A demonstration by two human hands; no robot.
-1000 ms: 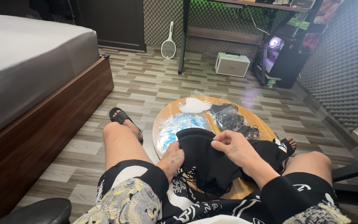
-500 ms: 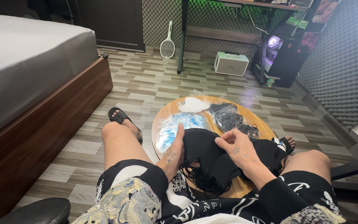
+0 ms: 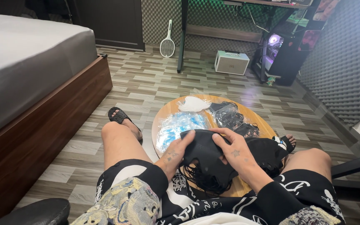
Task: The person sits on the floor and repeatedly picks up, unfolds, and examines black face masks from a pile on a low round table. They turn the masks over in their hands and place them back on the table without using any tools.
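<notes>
A stack of black face masks [image 3: 207,160] rests at the near edge of a low round wooden table [image 3: 167,111] between my knees. My left hand [image 3: 178,151] grips the stack's left side, fingers over its top edge. On the right, my right hand [image 3: 235,151] pinches the top mask with thumb and fingers. Black ear loops hang down below the stack. More black masks [image 3: 267,153] lie to the right of my right hand.
On the table lie a clear bag of blue masks [image 3: 179,126], a white mask [image 3: 193,104] and bagged black masks [image 3: 230,116]. A bed [image 3: 30,83] stands at the left. A white box [image 3: 231,62], a racket [image 3: 167,43] and a lit computer tower [image 3: 278,52] are beyond.
Both hands have shifted slightly on the black masks, the left hand's fingers rising onto the stack's top edge. The stack stays at the table's near edge.
</notes>
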